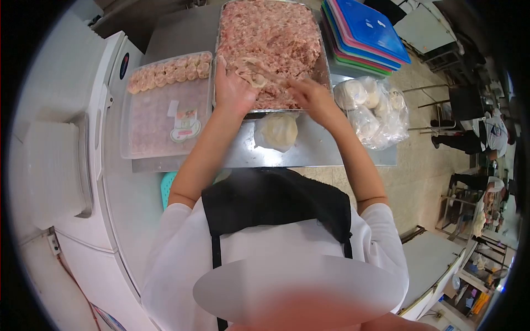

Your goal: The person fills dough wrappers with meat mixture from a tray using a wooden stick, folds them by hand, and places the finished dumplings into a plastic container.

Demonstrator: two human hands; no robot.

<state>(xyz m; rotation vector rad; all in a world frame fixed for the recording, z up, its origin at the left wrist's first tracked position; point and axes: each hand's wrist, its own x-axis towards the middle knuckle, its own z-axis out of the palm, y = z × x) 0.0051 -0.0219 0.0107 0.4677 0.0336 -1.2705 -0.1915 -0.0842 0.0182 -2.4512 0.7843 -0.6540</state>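
Note:
A large metal tray (328,77) full of ground meat (265,27) lies in front of me. Over its near left part, my left hand (236,91) cups a thin dumpling wrapper (255,81) with some meat on it. My right hand (312,98) is closed round the end of a slim, flat spatula (270,73), whose far part reaches the wrapper. Just below the tray, a stack of round pale wrappers (280,132) rests on plastic on the steel table. To the left, a clear plastic tray (149,124) carries rows of formed dumplings (171,73) along its far side.
Stacked coloured lids (370,27) stand beyond the tray's right side. Plastic bags of round wrapper stacks (370,107) sit at the table's right. A white fridge (118,182) borders the left. Other people (494,135) are far off at right.

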